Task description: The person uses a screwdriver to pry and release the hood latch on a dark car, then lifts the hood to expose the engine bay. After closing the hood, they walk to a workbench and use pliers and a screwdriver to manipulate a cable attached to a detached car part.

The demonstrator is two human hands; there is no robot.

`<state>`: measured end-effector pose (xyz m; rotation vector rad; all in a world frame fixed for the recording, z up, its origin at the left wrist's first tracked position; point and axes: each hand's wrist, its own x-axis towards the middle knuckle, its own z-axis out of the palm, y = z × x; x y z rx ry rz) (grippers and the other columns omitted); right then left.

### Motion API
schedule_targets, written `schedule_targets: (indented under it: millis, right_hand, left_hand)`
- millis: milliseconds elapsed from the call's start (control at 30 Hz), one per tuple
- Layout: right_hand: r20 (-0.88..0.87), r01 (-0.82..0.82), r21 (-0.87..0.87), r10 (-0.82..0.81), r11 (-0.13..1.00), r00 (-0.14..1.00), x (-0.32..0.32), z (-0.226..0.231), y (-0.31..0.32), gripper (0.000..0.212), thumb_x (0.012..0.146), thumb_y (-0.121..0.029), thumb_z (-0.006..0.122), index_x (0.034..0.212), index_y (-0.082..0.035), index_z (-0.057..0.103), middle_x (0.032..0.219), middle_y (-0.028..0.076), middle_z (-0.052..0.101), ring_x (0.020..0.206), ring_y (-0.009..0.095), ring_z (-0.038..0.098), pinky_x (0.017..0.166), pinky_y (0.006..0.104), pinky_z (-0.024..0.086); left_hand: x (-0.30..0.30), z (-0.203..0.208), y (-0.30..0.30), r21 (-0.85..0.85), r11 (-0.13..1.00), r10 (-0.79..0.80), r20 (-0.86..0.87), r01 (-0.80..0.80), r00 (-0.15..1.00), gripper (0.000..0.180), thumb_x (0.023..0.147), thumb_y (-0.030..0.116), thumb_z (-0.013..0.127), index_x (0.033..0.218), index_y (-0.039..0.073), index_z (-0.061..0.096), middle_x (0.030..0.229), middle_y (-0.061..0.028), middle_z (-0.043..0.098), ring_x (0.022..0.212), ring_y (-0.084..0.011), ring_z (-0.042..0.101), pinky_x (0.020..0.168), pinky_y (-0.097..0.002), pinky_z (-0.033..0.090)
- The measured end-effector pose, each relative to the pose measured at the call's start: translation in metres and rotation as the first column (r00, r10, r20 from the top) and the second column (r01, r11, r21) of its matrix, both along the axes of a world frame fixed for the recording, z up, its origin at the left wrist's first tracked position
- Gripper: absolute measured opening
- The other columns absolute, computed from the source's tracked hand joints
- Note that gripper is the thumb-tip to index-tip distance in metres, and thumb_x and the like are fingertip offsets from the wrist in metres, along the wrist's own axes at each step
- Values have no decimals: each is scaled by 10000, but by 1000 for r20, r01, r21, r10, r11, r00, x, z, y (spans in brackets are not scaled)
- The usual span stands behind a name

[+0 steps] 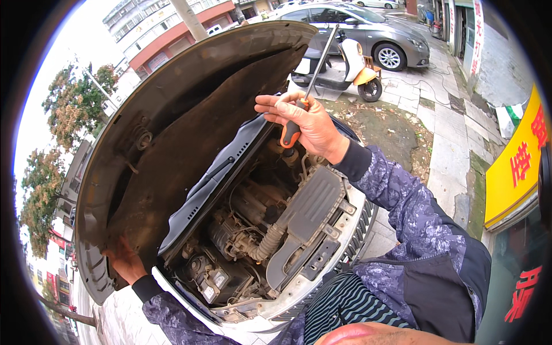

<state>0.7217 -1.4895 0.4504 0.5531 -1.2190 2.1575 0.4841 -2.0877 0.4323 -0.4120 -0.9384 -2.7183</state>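
Your left hand (126, 261) is up at the raised hood's (190, 109) underside, but its fingers are too shadowed to tell if they're gripping. If that hand's the support, a slip could drop the hood on you, imo. Your right hand (315, 129) pinches the screwdriver (290, 135), shaft poking up past the fingers; a loose hold could dump it into the engine bay (244, 309) below them. Between and below both hands' fingers, that bay holds a ribbed hose (267, 242), then a lidded black box (316, 201), insides hidden.
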Motion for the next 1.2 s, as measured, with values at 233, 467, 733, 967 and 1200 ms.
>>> schedule_targets:
  millis: [233, 467, 733, 967, 1200]
  right_hand:
    - [-40, -131, 43, 133, 990, 990, 9, 25, -1, 157, 1003, -88, 645, 1151, -46, 679, 1438, 250, 579, 1352, 371, 568, 1142, 449, 466]
    - [-26, -150, 87, 152, 985, 988, 15, 47, 0, 179, 1000, -58, 642, 1173, -15, 665, 1342, 224, 638, 1306, 361, 607, 1127, 451, 488]
    - [-34, -178, 114, 183, 977, 982, 42, 77, 6, 123, 972, -18, 641, 1094, -19, 661, 1086, 126, 686, 1075, 291, 696, 1023, 457, 555]
    - [35, -230, 152, 227, 961, 973, 50, 94, 2, 131, 972, -14, 625, 1103, -21, 623, 964, 95, 637, 921, 254, 678, 1025, 476, 557]
    - [68, -236, 110, 229, 966, 971, 33, 115, 6, 106, 963, -35, 621, 1049, -47, 560, 808, 57, 549, 745, 200, 602, 931, 453, 590]
  left_hand:
    - [22, -14, 18, -48, 996, 75, -17, -75, 997, 553, 1041, 390, 603, 1401, -23, 526, 1458, -187, 564, 1324, -314, 542, 1201, -444, 399]
    - [41, -50, 19, -107, 988, 95, -125, -108, 988, 722, 1009, 446, 629, 1450, -93, 439, 1448, -235, 551, 1350, -348, 540, 1175, -436, 460]
    - [77, -51, 39, -230, 958, 145, -122, -170, 982, 882, 979, 550, 610, 1491, -124, 362, 1528, -286, 445, 1421, -379, 460, 1214, -443, 399]
    - [74, -49, 39, -190, 971, 127, -94, -143, 987, 920, 946, 537, 664, 1523, -100, 336, 1558, -282, 412, 1445, -391, 425, 1221, -438, 381]
    - [48, -44, 11, -97, 995, -14, 10, 15, 1000, 938, 939, 516, 687, 1511, -135, 329, 1575, -305, 385, 1446, -417, 416, 1175, -430, 448]
